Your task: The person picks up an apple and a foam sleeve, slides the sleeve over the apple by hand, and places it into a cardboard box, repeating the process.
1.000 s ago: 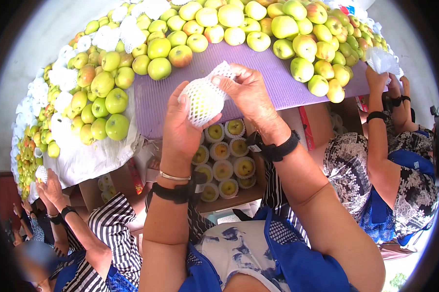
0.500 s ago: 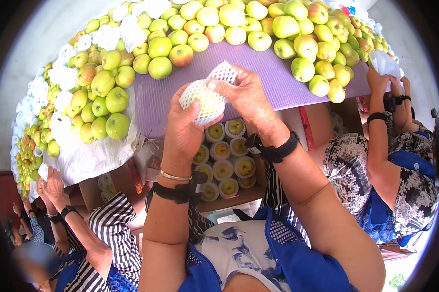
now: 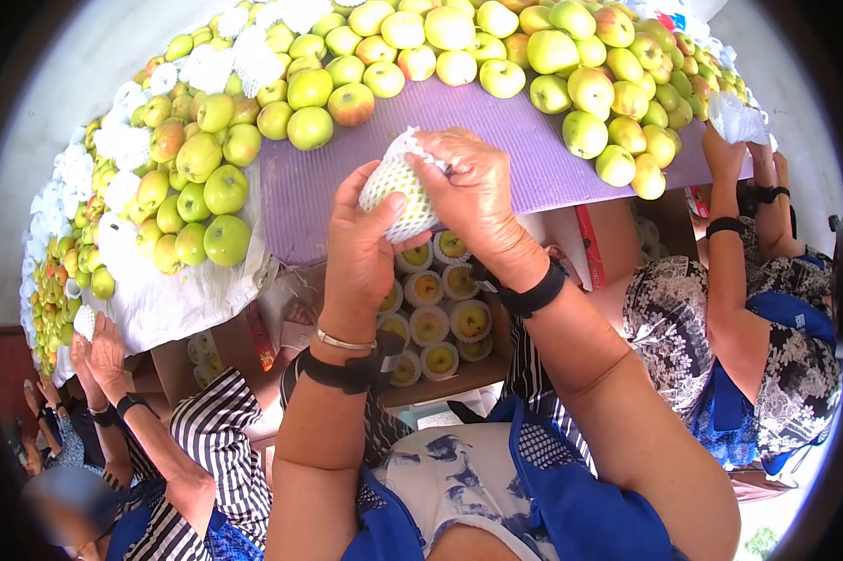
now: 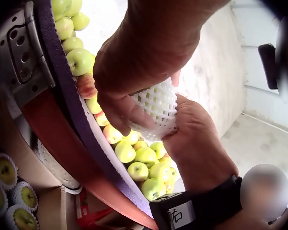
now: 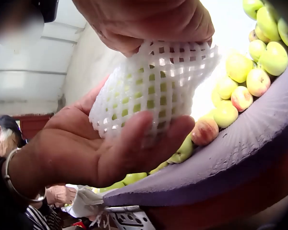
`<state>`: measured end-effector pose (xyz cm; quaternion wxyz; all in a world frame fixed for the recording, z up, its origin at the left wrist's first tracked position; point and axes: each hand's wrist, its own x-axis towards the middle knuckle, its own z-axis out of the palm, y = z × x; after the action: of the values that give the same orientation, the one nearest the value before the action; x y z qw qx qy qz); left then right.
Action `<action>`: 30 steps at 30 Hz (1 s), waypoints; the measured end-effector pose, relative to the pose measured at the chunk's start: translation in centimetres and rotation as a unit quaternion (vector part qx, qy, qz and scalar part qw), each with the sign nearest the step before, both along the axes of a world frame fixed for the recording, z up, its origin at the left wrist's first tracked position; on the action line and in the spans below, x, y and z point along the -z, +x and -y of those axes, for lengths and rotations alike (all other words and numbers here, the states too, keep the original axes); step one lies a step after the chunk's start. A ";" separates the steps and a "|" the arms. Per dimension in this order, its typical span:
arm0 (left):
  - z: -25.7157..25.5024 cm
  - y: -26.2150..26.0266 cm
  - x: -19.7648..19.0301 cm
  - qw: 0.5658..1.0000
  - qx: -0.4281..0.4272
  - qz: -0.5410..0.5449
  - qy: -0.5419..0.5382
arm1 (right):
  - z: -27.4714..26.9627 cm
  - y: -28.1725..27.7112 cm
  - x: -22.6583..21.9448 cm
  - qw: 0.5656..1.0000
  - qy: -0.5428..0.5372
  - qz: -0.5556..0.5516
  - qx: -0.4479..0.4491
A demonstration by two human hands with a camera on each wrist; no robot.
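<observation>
A green apple in a white foam net [image 3: 398, 198] is held up over the purple padded table edge in the head view. My left hand [image 3: 363, 234] cradles it from below and the side, thumb across the net. The right hand [image 3: 473, 187] pinches the loose upper end of the net between thumb and fingers. In the right wrist view, green skin shows through the mesh of the net [image 5: 144, 96], with the left palm [image 5: 81, 148] beneath it. The left wrist view shows the net [image 4: 156, 108] between both hands, partly hidden by the left fingers.
Loose apples [image 3: 201, 159] are heaped along the table, with white foam nets [image 3: 206, 67] among them. Below the purple mat [image 3: 300, 201], a cardboard box [image 3: 440, 381] holds several netted apples. Other people's hands [image 3: 103, 351] work at the left, and another hand [image 3: 720, 154] holds a net at right.
The netted apple has shifted slightly right and tilted more upright. My right hand has turned, its fingers now closer over the net's upper end, while the left still supports the apple.
</observation>
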<state>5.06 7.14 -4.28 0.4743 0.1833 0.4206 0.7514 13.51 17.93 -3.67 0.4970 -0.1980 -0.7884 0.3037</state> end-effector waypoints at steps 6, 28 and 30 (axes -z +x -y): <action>0.0 0.4 -0.5 0.996 -0.053 -0.059 -0.029 | 1.0 0.0 -1.1 0.997 0.034 0.054 -0.038; 0.5 -2.1 0.4 0.931 0.060 0.219 0.287 | 2.6 -1.7 -0.3 0.973 0.212 -0.014 -0.085; 0.6 -2.2 0.3 0.931 0.094 0.184 0.302 | 2.8 -1.5 0.0 0.979 0.183 0.005 -0.087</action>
<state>2.84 6.51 -4.60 0.5343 0.2146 0.0601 0.8154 11.97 15.16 -3.72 0.4929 -0.0359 -0.8471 0.1953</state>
